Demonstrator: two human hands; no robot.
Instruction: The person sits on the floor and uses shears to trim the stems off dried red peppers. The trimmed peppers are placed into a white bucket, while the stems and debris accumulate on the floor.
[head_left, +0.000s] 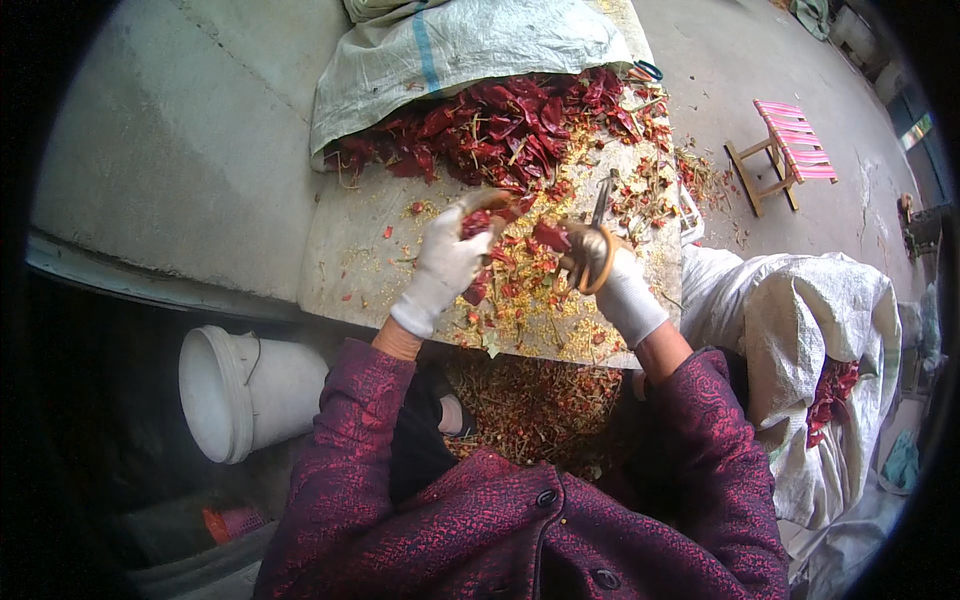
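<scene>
My left hand, in a white glove with brown-stained fingers, is closed around several dried red chili peppers above the table. My right hand, gloved alike, grips scissors with orange handles, their blades pointing away from me. A red chili piece shows at the right fingers; I cannot tell whether they pinch it. Pale yellow seeds and red scraps lie scattered beneath both hands. Beyond them a heap of dried red chilies spills from under a white woven sack with a blue stripe.
A white bucket lies tilted at the lower left. Below the table edge is a pile of stems and scraps. At right stand a white woven sack with red chilies and a pink-striped folding stool. A wall borders the left.
</scene>
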